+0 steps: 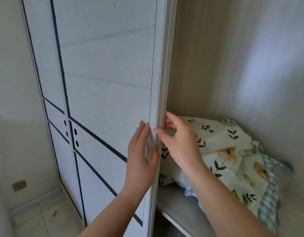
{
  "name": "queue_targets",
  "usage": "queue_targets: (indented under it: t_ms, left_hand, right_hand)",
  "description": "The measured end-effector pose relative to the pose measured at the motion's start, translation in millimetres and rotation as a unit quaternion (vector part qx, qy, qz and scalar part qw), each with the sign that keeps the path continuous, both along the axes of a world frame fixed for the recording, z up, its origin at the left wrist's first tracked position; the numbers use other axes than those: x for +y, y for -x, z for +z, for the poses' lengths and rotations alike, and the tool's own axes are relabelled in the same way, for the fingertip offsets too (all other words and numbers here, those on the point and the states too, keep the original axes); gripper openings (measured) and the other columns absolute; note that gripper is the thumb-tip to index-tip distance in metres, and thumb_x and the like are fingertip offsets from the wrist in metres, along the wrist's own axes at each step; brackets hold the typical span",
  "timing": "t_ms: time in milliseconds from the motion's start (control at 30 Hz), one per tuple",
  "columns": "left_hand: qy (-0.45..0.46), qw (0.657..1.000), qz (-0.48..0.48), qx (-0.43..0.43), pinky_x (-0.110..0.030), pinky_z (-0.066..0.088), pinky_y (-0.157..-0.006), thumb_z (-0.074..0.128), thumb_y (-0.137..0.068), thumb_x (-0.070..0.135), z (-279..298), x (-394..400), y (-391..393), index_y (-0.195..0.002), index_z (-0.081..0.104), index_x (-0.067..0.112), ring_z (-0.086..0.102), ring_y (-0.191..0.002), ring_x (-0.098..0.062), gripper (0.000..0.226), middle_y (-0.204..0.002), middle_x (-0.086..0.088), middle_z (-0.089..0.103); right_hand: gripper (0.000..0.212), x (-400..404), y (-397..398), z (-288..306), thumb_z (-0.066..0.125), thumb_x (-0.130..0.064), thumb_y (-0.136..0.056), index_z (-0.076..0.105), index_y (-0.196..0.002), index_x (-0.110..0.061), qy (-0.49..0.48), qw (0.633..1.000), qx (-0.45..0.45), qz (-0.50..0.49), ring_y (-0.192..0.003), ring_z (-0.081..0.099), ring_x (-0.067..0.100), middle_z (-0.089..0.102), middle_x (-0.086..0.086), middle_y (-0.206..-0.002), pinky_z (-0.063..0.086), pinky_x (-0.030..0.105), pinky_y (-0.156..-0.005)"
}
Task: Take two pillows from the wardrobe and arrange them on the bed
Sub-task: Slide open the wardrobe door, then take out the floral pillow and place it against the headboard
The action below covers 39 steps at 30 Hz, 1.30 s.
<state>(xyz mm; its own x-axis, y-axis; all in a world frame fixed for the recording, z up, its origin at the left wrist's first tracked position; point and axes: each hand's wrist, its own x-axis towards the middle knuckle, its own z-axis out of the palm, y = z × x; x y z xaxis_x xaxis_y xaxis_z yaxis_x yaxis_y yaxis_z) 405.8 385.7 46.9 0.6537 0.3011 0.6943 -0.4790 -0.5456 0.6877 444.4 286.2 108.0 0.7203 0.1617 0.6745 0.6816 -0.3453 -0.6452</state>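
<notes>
A white sliding wardrobe door (106,86) with dark inlaid lines fills the left and middle of the view. My left hand (141,154) lies flat on its front near the right edge, thumb hooked around that edge. My right hand (178,142) grips the same edge from the inner side, fingers curled behind it. To the right the wardrobe stands open. On its grey shelf (178,202) lies a cream pillow (231,156) printed with yellow flowers and green leaves, with a blue checked border. Whether a second pillow lies under it I cannot tell.
A second white door panel (45,69) with round finger holes stands further left. Beige tiled floor (45,218) shows at the lower left, with a wall socket (19,185) low on the cream wall. The wardrobe's inner walls (216,65) are pale beige.
</notes>
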Motion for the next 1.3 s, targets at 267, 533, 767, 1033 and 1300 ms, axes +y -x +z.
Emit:
queue_targets:
  t_ms: [267,533,767,1033,1300]
  left_hand:
    - [0.076,0.987,-0.021,-0.143,-0.021,0.038,-0.104,0.052,-0.088,0.015,9.2,-17.4,25.1,-0.128,0.048,0.036,0.046,-0.131,-0.015,0.045,-0.134,0.013,0.052]
    - [0.131,0.976,-0.113,-0.135,-0.025,0.045,-0.095,0.051,-0.087,0.02,-3.5,-65.3,11.2,-0.114,0.059,0.027,0.057,-0.116,-0.023,0.029,-0.116,0.009,0.061]
    - [0.192,0.976,-0.097,-0.024,-0.037,0.045,-0.101,0.055,-0.085,0.031,-17.0,-102.7,-44.1,-0.113,0.059,0.039,0.054,-0.121,-0.015,0.029,-0.121,0.007,0.061]
    - [0.41,0.888,0.011,0.208,-0.045,0.024,-0.117,0.069,-0.071,0.054,-52.0,-103.7,-99.0,-0.149,0.012,0.038,0.024,-0.145,-0.02,0.098,-0.159,0.004,0.023]
    - [0.606,0.746,-0.019,0.274,-0.049,0.051,-0.09,0.078,-0.053,0.057,-88.6,-117.2,-134.3,-0.147,0.024,0.032,0.056,-0.118,-0.033,0.112,-0.138,-0.006,0.054]
  right_hand:
    - [0.042,-24.4,-5.9,0.5,0.069,-0.027,-0.081,0.057,-0.122,-0.028,-0.007,1.0,-0.012,0.01,-0.099,0.058,0.002,0.061,-0.011,-0.106,0.051,0.019,-0.08]
    - [0.029,-93.2,-44.5,-4.0,0.07,-0.024,-0.08,0.063,-0.107,-0.032,0.0,1.0,-0.016,-0.023,-0.097,0.058,-0.003,0.062,-0.013,-0.103,0.051,0.019,-0.079]
    - [0.034,-136.7,-116.7,1.7,0.066,-0.033,-0.083,0.06,-0.116,-0.029,0.111,0.992,0.0,-0.063,-0.1,0.056,0.0,0.061,-0.008,-0.114,0.05,0.026,-0.088]
    - [0.087,-144.7,-243.7,0.4,0.057,-0.065,-0.075,0.023,-0.145,-0.026,0.405,0.901,0.066,-0.14,-0.134,0.037,0.03,0.031,0.006,-0.152,0.037,0.048,-0.104]
    - [0.119,-145.8,-303.1,-7.6,0.066,-0.073,-0.061,0.003,-0.149,-0.024,0.464,0.845,0.238,-0.114,-0.143,0.016,0.036,-0.002,0.011,-0.16,0.027,0.052,-0.111]
